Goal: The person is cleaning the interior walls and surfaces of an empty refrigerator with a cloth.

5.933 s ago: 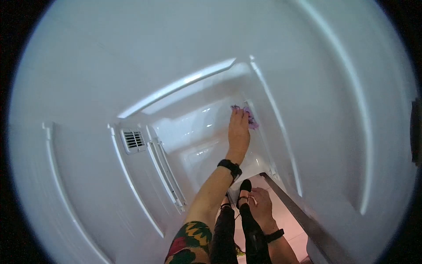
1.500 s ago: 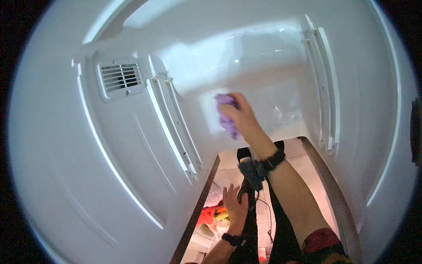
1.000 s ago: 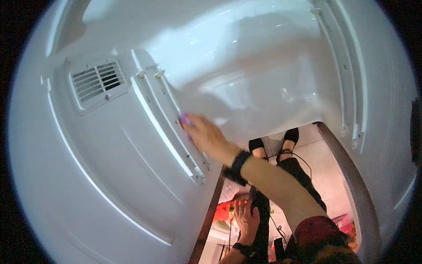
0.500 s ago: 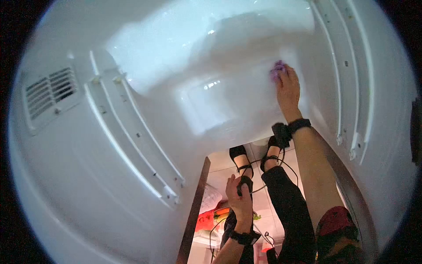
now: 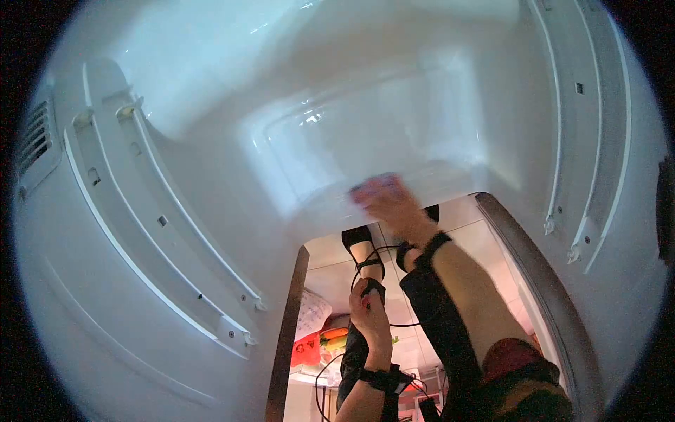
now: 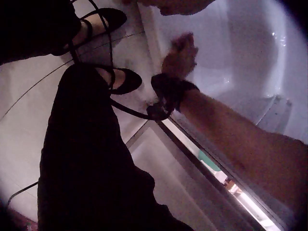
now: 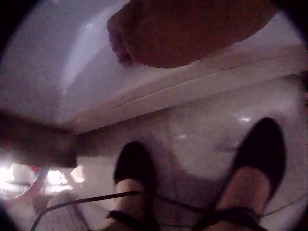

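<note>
My right hand (image 5: pixel 397 207) holds a crumpled purple cloth (image 5: pixel 367 188) low against the white inner wall (image 5: pixel 365 141) of a fridge-like compartment, close above its front lip. The hand is blurred in the head view. Part of the cloth (image 7: pixel 118 45) shows beyond the fingers in the right wrist view, the rest hidden under the hand. Lower down, my left hand (image 5: pixel 371 320) hangs beside my leg with loosely bent fingers and nothing in it.
Ridged rails (image 5: pixel 158 218) line the left wall, near a slatted vent (image 5: pixel 36 141); more rails (image 5: pixel 594 133) run along the right. Below the dark-edged opening (image 5: pixel 287 330) are a red bag (image 5: pixel 305 349), carrots (image 5: pixel 335 333), a looping black cable (image 5: pixel 404 325) and my feet on tiles.
Almost six seconds ago the left hand held the cloth; now the right does. Lately the right hand has swept it to the left rail, across to the right, then down to the middle front.
</note>
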Tool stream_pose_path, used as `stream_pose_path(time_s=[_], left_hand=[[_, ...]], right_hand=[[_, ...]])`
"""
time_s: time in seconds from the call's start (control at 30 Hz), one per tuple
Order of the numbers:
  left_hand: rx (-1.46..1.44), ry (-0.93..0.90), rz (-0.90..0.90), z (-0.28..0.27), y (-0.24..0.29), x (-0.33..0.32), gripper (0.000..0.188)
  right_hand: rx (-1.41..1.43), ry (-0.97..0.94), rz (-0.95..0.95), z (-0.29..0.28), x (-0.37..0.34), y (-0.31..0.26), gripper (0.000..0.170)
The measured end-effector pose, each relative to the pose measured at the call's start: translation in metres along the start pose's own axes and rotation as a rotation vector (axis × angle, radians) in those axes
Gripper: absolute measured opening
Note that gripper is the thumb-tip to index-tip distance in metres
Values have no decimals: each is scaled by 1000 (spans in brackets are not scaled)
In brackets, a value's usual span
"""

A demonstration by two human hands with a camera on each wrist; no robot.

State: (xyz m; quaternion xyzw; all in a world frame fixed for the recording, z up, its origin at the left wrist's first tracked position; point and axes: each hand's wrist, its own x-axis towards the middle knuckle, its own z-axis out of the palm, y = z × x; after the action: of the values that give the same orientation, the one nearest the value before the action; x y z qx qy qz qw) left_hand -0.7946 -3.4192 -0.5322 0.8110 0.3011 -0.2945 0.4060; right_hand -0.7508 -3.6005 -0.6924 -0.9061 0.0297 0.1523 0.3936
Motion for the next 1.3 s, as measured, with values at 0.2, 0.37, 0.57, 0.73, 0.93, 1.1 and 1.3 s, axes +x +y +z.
stream_pose_path(time_s=[0.2,0.37,0.57,0.73,0.93,1.1,1.3], left_hand=[[-186,6,-113,4,13,3,29],[-74,274,13,-20,39,20,26],[-161,306,65,-23,49,30,23],[-203,97,-2,-14,44,29,22],[-172,32,-90,-6,40,27,19],[-179,-44,-44,-2,27,24,17],[-186,-101,-60,0,52,19,16]], right_hand=[[-499,624,589,-12,-17,24,25],[-27,263,240,36,53,-77,36],[-302,187,-223,35,18,-49,33],[-553,170,75,-45,-15,33,33],[-699,507,218,-122,72,57,32],[-657,464,423,-75,-2,41,37],[-7,1134,894,3,5,11,37]])
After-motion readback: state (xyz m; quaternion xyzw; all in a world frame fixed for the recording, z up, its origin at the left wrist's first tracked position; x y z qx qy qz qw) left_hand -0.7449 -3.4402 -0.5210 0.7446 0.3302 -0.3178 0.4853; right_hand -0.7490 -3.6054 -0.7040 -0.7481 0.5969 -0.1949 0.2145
